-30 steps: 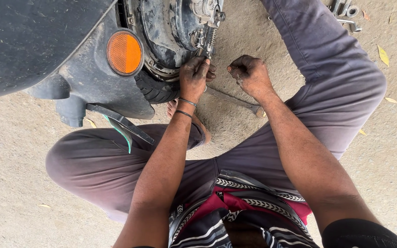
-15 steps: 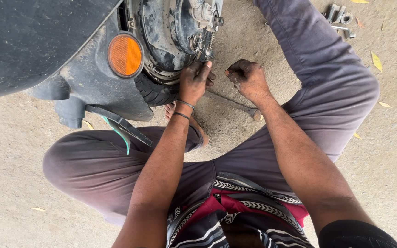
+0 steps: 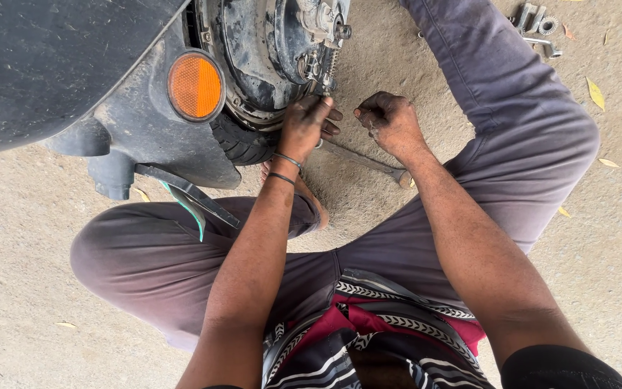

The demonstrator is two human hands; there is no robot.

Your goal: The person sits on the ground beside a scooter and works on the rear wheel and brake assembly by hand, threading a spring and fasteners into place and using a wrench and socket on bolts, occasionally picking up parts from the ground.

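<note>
Under the wheel hub (image 3: 275, 50), left hand (image 3: 305, 126) presses flat, fingers together; right hand (image 3: 390, 122) curled shut just beside it, wrench (image 3: 365, 160) lying below both.

Both forearms reach forward, left hand (image 3: 305, 124) with fingers extended, right hand (image 3: 390, 122) curled into a loose fist.
</note>
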